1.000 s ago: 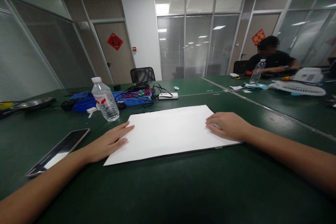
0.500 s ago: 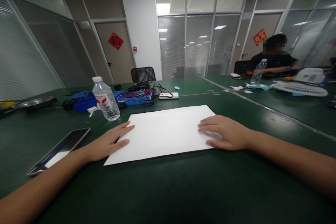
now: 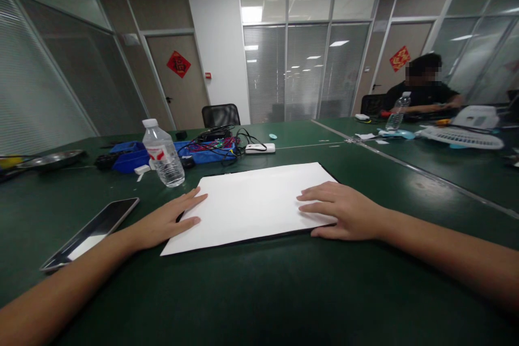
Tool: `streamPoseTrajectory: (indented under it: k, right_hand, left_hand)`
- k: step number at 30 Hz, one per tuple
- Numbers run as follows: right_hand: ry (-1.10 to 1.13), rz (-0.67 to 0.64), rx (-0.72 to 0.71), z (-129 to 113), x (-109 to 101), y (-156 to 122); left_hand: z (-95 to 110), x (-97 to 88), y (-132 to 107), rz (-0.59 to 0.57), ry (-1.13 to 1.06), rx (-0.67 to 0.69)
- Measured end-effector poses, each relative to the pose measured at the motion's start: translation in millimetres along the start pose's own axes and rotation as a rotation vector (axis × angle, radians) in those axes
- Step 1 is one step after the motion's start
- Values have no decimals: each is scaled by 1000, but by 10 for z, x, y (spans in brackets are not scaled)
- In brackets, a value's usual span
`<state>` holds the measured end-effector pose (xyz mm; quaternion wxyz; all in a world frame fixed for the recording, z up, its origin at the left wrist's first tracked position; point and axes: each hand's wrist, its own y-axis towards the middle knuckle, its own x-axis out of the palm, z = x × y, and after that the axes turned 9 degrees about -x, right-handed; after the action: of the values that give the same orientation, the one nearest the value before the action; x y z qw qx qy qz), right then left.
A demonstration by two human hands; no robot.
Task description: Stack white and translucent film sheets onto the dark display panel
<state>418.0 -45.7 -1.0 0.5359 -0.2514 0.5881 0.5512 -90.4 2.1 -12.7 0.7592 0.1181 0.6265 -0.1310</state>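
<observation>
A white sheet of paper lies on the green table, with a thin dark edge showing beneath it at the front and right. My left hand rests over the sheet's left edge, fingers stretched out and thumb on the paper. Across the sheet's right edge lies my right hand, its fingers spread; the thumb reaches past the front right edge. Neither hand grips anything. To the left of my left hand is a phone lying flat. A water bottle stands upright just behind my left hand.
Behind the bottle are blue trays heaped with cables and a white device. A metal pan lies far left. At the right back, a person sits near another bottle and a white fan.
My right hand has shifted slightly toward me, and its fingers are more spread, with the thumb now off the paper's front edge. My left hand and the sheet look unmoved.
</observation>
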Motion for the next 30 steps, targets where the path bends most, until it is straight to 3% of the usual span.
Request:
streamPoseTrajectory:
  k: [6,10,15,21,30]
  right_hand:
    - [-240,133,-325,-78,-37,40]
    - [-332,140,-455,-91,-72,61]
    - [-365,188,-450,-62,-130,54]
    - [-425,203,-426,9,-218,-34]
    - [-430,324,-286,113,-244,-118]
  left_hand:
    - [-5,17,-5,-18,-14,-12]
    - [-80,-10,6,1,-111,4]
    - [-206,-19,91,89,-165,49]
    - [-272,4,117,100,-152,103]
    - [-282,6,73,323,-26,299]
